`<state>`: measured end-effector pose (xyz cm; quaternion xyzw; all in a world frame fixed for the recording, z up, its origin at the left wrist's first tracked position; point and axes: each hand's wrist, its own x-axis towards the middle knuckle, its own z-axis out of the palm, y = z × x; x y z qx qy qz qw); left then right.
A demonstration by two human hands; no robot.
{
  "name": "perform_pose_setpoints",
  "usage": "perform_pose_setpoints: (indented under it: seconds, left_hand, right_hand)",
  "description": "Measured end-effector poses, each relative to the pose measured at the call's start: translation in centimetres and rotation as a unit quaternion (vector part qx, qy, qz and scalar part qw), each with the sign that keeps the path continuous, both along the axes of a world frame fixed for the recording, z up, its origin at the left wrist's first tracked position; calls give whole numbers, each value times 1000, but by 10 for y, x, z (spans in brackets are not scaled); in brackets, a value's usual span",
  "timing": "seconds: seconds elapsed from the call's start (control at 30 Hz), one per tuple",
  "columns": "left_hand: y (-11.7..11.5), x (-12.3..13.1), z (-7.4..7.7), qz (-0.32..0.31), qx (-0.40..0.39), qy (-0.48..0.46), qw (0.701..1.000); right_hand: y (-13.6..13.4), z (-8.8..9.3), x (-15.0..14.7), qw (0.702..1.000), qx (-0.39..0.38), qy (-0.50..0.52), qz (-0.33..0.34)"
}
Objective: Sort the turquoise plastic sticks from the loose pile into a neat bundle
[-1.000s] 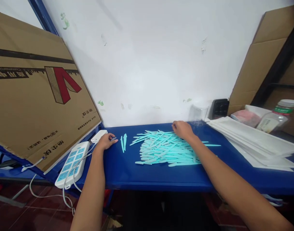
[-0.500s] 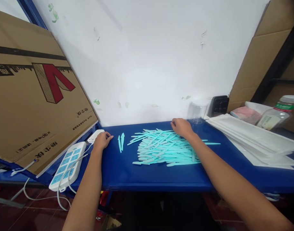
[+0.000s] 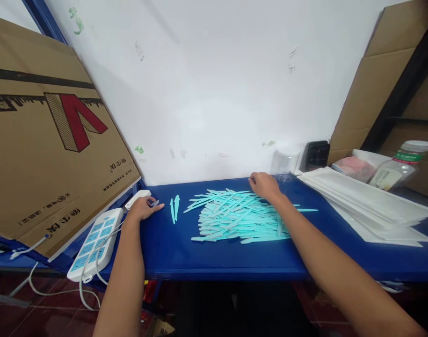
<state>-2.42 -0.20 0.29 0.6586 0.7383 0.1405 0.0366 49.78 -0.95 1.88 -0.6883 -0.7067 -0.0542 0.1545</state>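
A heap of slim turquoise sticks with paler tips (image 3: pixel 235 217) lies on the blue table (image 3: pixel 206 257). Apart from it, to the left, are a few similar turquoise sticks (image 3: pixel 175 208). My left hand (image 3: pixel 143 208) is at the table's left side by the white plug block, thumb and fingers closed on a small thin grey strip (image 3: pixel 154 203). My right hand (image 3: pixel 265 186) rests at the far edge of the heap with its fingers curled in; whatever they hold, if anything, is hidden. My right forearm covers the heap's right end.
A white power strip (image 3: pixel 94 245) with cables stands left, before a large cardboard box (image 3: pixel 52 154). At the back right are a clear jar (image 3: pixel 286 164) and a black device (image 3: pixel 317 155). Stacked white sheets (image 3: pixel 364 201) and a bottle (image 3: pixel 396 168) lie right.
My left hand has turned and shifted slightly left, and a small grey strip now shows between its fingers. My right hand keeps its place at the heap. The view has moved slightly.
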Motion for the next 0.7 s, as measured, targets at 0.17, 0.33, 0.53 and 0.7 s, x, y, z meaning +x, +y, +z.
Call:
perform_pose_setpoints:
  seconds: [0.17,0.33,0.53,0.7]
  left_hand:
    - [3,-6,-4,-4,-3,-22,1000]
    - [5,-4,-6,3,6,-13,1000]
    - [5,2,-6,16,14,2,1000]
    - [5,4,-6,35,24,19,999]
  right_hand:
    - [1,-1,0,1000,-2,3,-5]
    - [1,0,0,1000,-5,7,-3]
    - [-1,1,-1,1000,-7,12,1]
    - [-2,2,-1,1000,-6,13,6]
